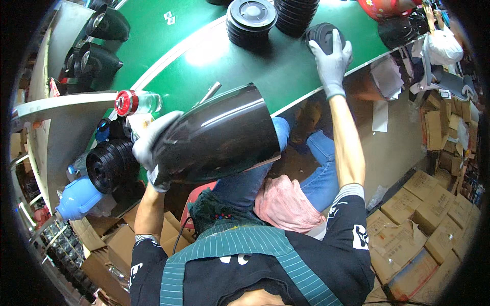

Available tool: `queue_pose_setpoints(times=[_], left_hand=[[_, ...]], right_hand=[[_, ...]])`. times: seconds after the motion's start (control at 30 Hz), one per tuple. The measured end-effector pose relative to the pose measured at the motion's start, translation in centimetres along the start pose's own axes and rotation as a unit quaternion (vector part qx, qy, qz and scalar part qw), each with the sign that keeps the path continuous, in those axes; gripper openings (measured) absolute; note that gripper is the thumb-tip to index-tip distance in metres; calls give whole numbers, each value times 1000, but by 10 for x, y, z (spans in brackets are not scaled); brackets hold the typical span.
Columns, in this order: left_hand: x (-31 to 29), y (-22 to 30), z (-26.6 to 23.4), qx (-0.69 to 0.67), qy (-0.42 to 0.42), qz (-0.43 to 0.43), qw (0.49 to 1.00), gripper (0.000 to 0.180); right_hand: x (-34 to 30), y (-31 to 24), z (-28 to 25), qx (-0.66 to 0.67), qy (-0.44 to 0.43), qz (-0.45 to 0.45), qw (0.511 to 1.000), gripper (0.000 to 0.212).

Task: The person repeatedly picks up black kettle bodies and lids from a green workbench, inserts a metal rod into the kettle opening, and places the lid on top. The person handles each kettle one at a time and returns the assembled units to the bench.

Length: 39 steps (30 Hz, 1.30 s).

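Observation:
My left hand (pixel 153 148), in a pale grey glove, grips the narrow end of a large glossy black tapered shell (pixel 219 137). The shell lies sideways above my lap, its wide end toward the right. My right arm is stretched out over the green table, and my gloved right hand (pixel 332 64) has its fingers over a black round ridged disc (pixel 319 36). Left of that disc rise a stack of black round ridged discs (pixel 251 23) and a second, taller stack (pixel 295 15). A thin metal rod (pixel 208 93) shows behind the shell.
A red-lidded clear jar (pixel 138 102) stands at the table's left side. Beside it are black ridged round parts (pixel 112 163) and a blue jug (pixel 81 196). More black shells (pixel 97 60) lie at the far left. Cardboard boxes (pixel 423 219) pile up at the lower right.

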<state>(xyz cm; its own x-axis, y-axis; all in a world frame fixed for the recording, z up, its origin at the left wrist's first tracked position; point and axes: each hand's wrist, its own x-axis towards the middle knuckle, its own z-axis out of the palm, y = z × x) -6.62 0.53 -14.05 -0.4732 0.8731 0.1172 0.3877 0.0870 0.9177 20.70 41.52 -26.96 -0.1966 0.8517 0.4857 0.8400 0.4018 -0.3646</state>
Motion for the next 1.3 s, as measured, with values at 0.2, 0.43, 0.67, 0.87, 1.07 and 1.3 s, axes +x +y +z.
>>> queue_pose_setpoints(times=[0.2, 0.43, 0.67, 0.87, 1.07, 1.3], left_hand=[[-49, -78, 37, -134, -117, -93, 980, 43], [-99, -97, 50, -110, -305, 21, 946, 53], [-108, -64, 59, -366, -406, -195, 815, 58], [-99, -56, 50, -389, -267, -147, 869, 46], [-84, 43, 38, 97, -69, 319, 940, 46], [-75, 45, 42, -22, -118, 167, 979, 43]], right_hand=[[-126, -108, -176, 679, -241, 110, 685, 105], [-206, -109, -256, 494, -244, -138, 823, 115], [-241, -100, -314, 425, -219, -249, 842, 117], [-290, -103, -322, 536, -211, 47, 816, 100], [-275, -103, -345, 542, -298, 159, 770, 70], [-279, -105, -335, 488, -224, -8, 844, 100]])
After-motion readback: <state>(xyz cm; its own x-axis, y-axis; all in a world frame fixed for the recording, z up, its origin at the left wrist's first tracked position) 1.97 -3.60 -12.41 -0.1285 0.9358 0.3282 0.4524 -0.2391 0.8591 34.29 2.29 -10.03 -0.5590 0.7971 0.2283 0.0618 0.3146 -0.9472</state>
